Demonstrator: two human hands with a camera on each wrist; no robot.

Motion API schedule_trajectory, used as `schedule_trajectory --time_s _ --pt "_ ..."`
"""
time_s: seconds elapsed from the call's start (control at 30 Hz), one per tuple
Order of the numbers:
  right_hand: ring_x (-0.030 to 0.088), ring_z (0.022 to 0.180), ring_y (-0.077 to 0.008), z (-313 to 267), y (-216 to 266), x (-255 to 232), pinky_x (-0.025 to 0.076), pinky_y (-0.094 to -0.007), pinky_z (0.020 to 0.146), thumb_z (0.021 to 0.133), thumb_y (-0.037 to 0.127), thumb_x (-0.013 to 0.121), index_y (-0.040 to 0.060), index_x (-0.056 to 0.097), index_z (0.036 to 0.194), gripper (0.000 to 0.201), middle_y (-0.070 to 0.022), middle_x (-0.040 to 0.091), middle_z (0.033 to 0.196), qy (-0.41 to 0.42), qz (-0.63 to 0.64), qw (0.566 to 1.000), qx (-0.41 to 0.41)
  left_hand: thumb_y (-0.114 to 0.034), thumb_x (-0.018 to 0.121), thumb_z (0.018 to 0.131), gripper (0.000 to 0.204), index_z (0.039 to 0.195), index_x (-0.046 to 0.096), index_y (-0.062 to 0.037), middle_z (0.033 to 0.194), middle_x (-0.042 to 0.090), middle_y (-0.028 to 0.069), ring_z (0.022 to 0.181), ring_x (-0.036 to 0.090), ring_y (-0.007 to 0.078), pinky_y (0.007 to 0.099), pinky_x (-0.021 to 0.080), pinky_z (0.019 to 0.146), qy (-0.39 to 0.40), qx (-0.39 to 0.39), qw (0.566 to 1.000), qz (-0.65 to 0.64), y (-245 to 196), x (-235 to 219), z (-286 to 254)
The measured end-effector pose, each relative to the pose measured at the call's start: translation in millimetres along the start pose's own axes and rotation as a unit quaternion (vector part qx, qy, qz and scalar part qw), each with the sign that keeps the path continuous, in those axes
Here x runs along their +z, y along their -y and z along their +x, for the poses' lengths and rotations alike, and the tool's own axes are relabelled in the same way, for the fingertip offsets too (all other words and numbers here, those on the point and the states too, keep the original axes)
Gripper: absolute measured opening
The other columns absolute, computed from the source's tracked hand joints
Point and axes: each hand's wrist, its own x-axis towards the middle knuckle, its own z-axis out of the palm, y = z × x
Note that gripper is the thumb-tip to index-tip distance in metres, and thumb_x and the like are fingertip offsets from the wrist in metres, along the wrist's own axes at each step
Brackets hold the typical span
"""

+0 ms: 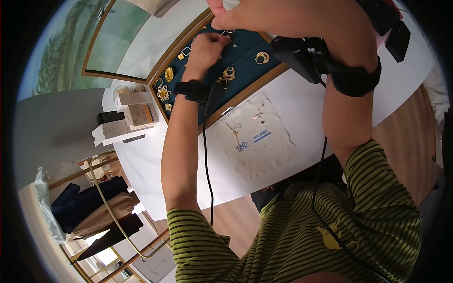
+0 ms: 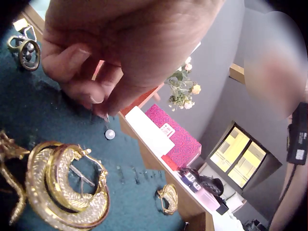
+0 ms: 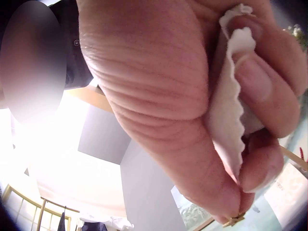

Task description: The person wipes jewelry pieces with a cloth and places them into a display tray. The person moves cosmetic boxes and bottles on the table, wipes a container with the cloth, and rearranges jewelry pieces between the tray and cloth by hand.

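Observation:
My left hand (image 1: 206, 52) reaches over the dark green lining of a jewelry case (image 1: 244, 49). Its thumb and fingers come together close over the lining, right beside a small pearl stud (image 2: 110, 134); I cannot tell whether they pinch anything. Large gold hoop earrings (image 2: 67, 187) lie below that hand in the left wrist view. My right hand (image 3: 192, 110) is raised over the case's far side, partly cut off in the head view. Its curled fingers hold a white scalloped cloth (image 3: 225, 108), and its fingertips pinch a small gold piece of jewelry (image 3: 235, 220).
The case's glass lid (image 1: 127, 40) stands open on the left. A white cloth pouch (image 1: 257, 146) with several small earrings on it lies in front. Small boxes (image 1: 139, 115) stand left of the case. Black cables (image 1: 206, 165) hang from both wrist cameras.

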Motion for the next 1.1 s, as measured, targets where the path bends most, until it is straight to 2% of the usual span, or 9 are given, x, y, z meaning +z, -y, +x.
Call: schedule_trajectory --time_s 0.17,0.2,0.23,0.3,0.47,0.73,0.8,0.9,1.1 --pt "0.052 0.124 -0.0177 2 10 -10 0.04 -0.028 0.104 0.093 0.006 0.057 -0.0014 0.038 0.144 0.055 -0.0116 0.048 0.144 0.047 0.03 0.998 0.024 -0.024 0.081 0.075 0.026 0.088 0.074 -0.0027 0.067 0.065 0.0045 0.055 0.057 0.0117 0.027 0.047 0.057 0.007 0.076 0.997 0.003 9 3 0" --pt "0.052 0.124 -0.0181 3 9 -7 0.04 -0.0284 0.103 0.093 0.005 0.056 -0.0026 0.038 0.144 0.054 -0.0123 0.048 0.144 0.024 0.126 0.988 0.083 -0.024 0.082 0.074 0.027 0.088 0.074 -0.0032 0.067 0.064 0.0035 0.055 0.057 0.0112 0.0264 0.047 0.055 -0.003 0.101 0.995 0.012 5 3 -2" --pt "0.052 0.124 -0.0185 3 8 -6 0.041 -0.0289 0.103 0.093 0.005 0.056 -0.0038 0.039 0.143 0.053 -0.0129 0.048 0.143 0.0 0.22 0.965 0.142 -0.024 0.082 0.074 0.027 0.088 0.074 -0.0032 0.067 0.064 0.0035 0.055 0.057 0.0112 0.0264 0.047 0.055 -0.002 0.1 0.995 0.012 1 2 -4" --pt "0.051 0.124 -0.0178 2 5 -5 0.041 -0.0288 0.103 0.093 0.006 0.056 -0.0048 0.037 0.144 0.055 -0.0131 0.047 0.144 0.006 0.222 0.966 0.132 -0.021 0.083 0.073 0.025 0.088 0.073 -0.004 0.067 0.065 0.0027 0.055 0.058 0.0096 0.0248 0.047 0.052 0.016 0.004 1.0 0.01 -8 -1 -8" --pt "0.054 0.119 -0.0165 6 20 8 0.043 -0.0262 0.099 0.093 0.009 0.057 -0.0039 0.042 0.141 0.051 -0.0166 0.051 0.139 -0.041 0.309 0.945 0.105 -0.017 0.083 0.072 0.025 0.092 0.073 -0.0042 0.068 0.065 0.0023 0.055 0.058 0.0085 0.0239 0.047 0.049 0.019 0.012 1.0 0.0 -10 -1 -8" --pt "0.055 0.117 -0.0166 27 17 -3 0.043 -0.0258 0.097 0.093 0.01 0.056 -0.003 0.046 0.138 0.048 -0.0176 0.053 0.135 0.078 0.063 0.993 0.07 -0.011 0.082 0.069 0.028 0.094 0.071 -0.0045 0.075 0.069 0.0064 0.062 0.064 0.0156 0.0286 0.052 0.061 0.014 0.042 0.998 0.041 -15 1 -11" --pt "0.055 0.116 -0.0166 34 20 -6 0.043 -0.0257 0.097 0.093 0.01 0.056 -0.0028 0.047 0.137 0.047 -0.0179 0.054 0.135 0.106 -0.001 0.992 0.061 -0.009 0.079 0.07 0.025 0.092 0.07 -0.0061 0.076 0.07 0.0092 0.071 0.067 0.0226 0.0327 0.053 0.071 -0.071 0.196 0.964 0.162 -12 4 -14" --pt "0.056 0.115 -0.0166 39 27 -1 0.044 -0.0255 0.096 0.092 0.01 0.056 -0.0025 0.048 0.136 0.046 -0.0182 0.055 0.133 0.148 -0.095 0.983 0.048 -0.007 0.075 0.072 0.024 0.096 0.071 -0.0086 0.081 0.07 0.01 0.079 0.067 0.0275 0.0358 0.053 0.076 -0.049 0.295 0.932 0.205 -16 7 -18" --pt "0.057 0.113 -0.0167 53 28 -11 0.044 -0.0252 0.094 0.092 0.011 0.056 -0.0018 0.051 0.134 0.044 -0.019 0.056 0.13 0.231 -0.277 0.932 0.015 -0.008 0.063 0.081 0.022 0.101 0.072 -0.0105 0.09 0.071 0.0121 0.088 0.067 0.0255 0.0353 0.052 0.08 0.137 0.097 0.976 0.135 -49 4 -23"
